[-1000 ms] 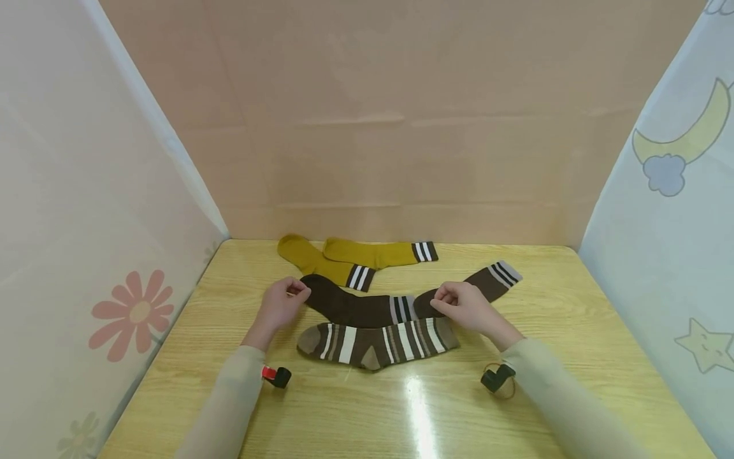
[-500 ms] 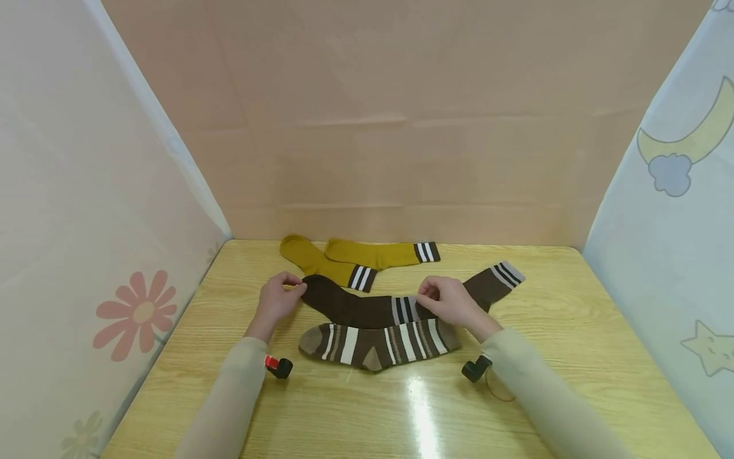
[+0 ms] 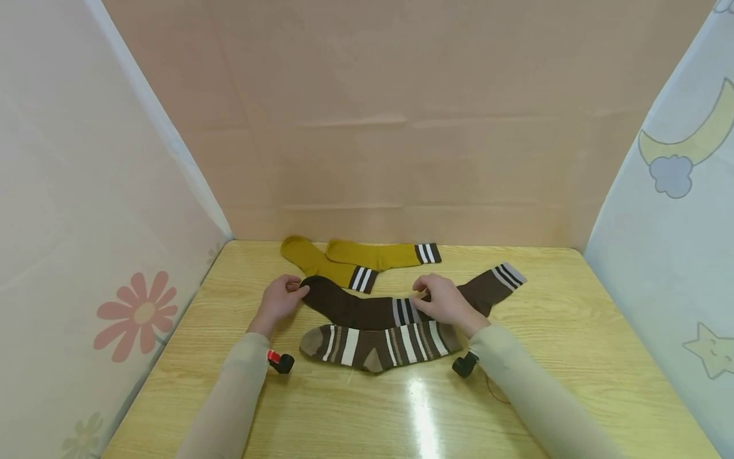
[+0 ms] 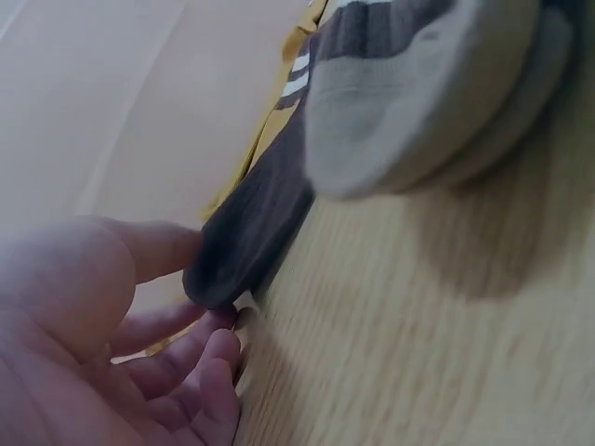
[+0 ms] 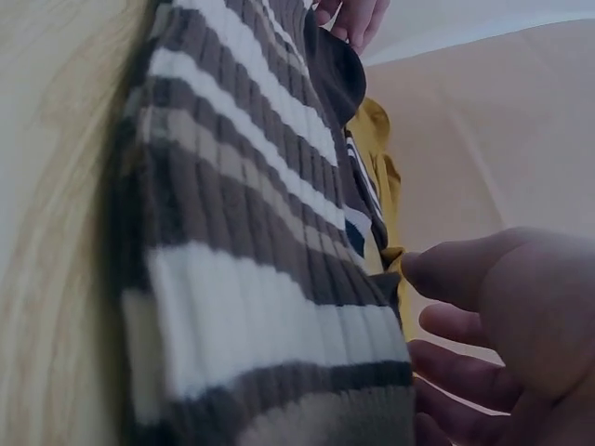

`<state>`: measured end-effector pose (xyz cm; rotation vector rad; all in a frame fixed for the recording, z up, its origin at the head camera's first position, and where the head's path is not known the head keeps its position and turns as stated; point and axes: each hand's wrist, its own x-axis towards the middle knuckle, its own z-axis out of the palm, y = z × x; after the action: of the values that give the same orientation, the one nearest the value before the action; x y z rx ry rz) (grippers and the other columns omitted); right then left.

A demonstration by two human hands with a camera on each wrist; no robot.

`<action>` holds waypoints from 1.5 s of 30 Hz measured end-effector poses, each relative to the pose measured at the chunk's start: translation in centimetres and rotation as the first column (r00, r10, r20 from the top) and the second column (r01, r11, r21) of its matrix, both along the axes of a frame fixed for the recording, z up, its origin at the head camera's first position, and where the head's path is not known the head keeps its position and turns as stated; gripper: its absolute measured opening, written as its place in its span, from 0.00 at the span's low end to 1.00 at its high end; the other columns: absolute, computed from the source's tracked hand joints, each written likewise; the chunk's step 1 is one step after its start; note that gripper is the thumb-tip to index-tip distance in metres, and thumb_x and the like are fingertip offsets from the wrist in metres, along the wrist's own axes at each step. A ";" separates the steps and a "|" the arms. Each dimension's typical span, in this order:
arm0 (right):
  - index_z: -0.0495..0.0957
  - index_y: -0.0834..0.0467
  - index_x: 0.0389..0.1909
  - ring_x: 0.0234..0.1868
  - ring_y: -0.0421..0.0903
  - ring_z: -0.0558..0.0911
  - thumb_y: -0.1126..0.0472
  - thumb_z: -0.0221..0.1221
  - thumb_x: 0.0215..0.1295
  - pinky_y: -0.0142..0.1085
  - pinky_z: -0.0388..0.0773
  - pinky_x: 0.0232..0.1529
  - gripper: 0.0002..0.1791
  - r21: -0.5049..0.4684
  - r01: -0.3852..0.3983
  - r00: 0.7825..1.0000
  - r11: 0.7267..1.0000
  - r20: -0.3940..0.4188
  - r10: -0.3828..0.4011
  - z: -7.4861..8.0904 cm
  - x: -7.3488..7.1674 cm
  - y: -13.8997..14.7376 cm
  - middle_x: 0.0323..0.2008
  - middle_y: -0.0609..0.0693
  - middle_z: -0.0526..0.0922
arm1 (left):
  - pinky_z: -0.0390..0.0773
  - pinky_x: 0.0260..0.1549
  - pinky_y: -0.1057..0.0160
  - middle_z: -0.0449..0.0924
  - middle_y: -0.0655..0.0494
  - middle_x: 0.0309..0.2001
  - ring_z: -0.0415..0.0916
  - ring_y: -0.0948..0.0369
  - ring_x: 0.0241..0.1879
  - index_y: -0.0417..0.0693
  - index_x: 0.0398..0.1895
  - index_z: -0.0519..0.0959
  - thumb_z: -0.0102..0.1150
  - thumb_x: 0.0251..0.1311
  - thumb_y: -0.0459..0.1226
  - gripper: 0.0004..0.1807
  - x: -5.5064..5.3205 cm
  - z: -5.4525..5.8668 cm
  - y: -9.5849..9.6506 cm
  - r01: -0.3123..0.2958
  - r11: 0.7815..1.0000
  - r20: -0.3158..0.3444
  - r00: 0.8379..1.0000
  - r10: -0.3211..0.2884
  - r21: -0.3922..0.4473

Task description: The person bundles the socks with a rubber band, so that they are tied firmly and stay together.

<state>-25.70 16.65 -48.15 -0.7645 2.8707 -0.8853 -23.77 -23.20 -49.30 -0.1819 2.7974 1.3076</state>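
A dark brown sock [image 3: 361, 310] with a grey, black-striped cuff lies across the middle of the table. My left hand [image 3: 280, 298] pinches its toe; in the left wrist view the thumb is on one side of the brown toe [image 4: 244, 232] and the fingers are on the other. At the cuff end is my right hand [image 3: 443, 301], its thumb by the cuff. The right wrist view shows a gap between that thumb and the loosely bent fingers [image 5: 456, 325]. Partly behind this hand lies a second dark brown sock [image 3: 484, 290].
Brown and white striped socks [image 3: 381, 344], apparently stacked, lie nearest me, just in front of the brown sock. Two mustard socks [image 3: 373, 254] with striped cuffs lie at the back, overlapping. Fabric panels surround the wooden table [image 3: 545, 370] on the left, back and right.
My right hand has moved left, from over the second brown sock's toe to the first one's cuff. The left hand has stayed at the toe. The socks lie almost as before.
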 end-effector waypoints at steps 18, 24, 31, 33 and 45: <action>0.86 0.63 0.49 0.47 0.54 0.84 0.55 0.71 0.68 0.51 0.83 0.51 0.16 0.101 -0.008 1.000 0.995 0.030 0.005 -0.5 -0.5 -0.8 0.45 0.55 0.85 | 0.74 0.60 0.41 0.81 0.36 0.56 0.77 0.41 0.57 0.36 0.64 0.77 0.56 0.78 0.44 0.22 -0.4 0.0 0.1 0.075 0.991 0.022 0.997 -0.073 -0.110; 0.85 0.59 0.48 0.46 0.51 0.84 0.54 0.72 0.67 0.49 0.83 0.50 0.15 0.089 0.056 0.990 0.994 0.121 -0.067 -0.9 -0.9 -1.1 0.44 0.52 0.85 | 0.74 0.60 0.40 0.82 0.36 0.56 0.78 0.40 0.57 0.36 0.62 0.78 0.54 0.79 0.44 0.21 -0.4 -0.1 0.0 0.090 0.987 0.016 0.996 -0.088 -0.130; 0.84 0.56 0.42 0.40 0.45 0.82 0.54 0.71 0.67 0.47 0.81 0.46 0.10 0.053 0.068 0.981 0.996 0.178 -0.076 -1.1 -1.2 -1.0 0.38 0.47 0.85 | 0.75 0.50 0.46 0.82 0.42 0.48 0.76 0.47 0.45 0.38 0.57 0.79 0.55 0.78 0.44 0.18 -0.5 0.0 -0.1 0.092 0.986 0.020 0.996 -0.090 -0.143; 0.84 0.55 0.41 0.39 0.45 0.80 0.55 0.71 0.68 0.47 0.80 0.46 0.10 0.046 0.069 0.980 0.997 0.184 -0.076 -1.1 -1.2 -0.9 0.37 0.46 0.84 | 0.75 0.50 0.45 0.82 0.41 0.49 0.76 0.46 0.45 0.38 0.57 0.79 0.55 0.79 0.44 0.18 -0.6 0.0 -0.1 0.093 0.985 0.019 0.996 -0.091 -0.147; 0.84 0.54 0.36 0.36 0.43 0.78 0.57 0.71 0.67 0.45 0.79 0.44 0.07 0.000 0.062 0.979 0.998 0.196 -0.061 -1.4 -1.4 -0.6 0.35 0.45 0.83 | 0.75 0.53 0.43 0.83 0.39 0.54 0.78 0.44 0.50 0.39 0.59 0.80 0.54 0.79 0.44 0.18 -0.5 -0.2 -0.1 0.079 0.987 0.011 0.997 -0.078 -0.140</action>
<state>-27.07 16.04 -49.55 -0.5573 2.7325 -0.9203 -24.31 -23.32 -49.50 -0.0797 2.8601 1.0934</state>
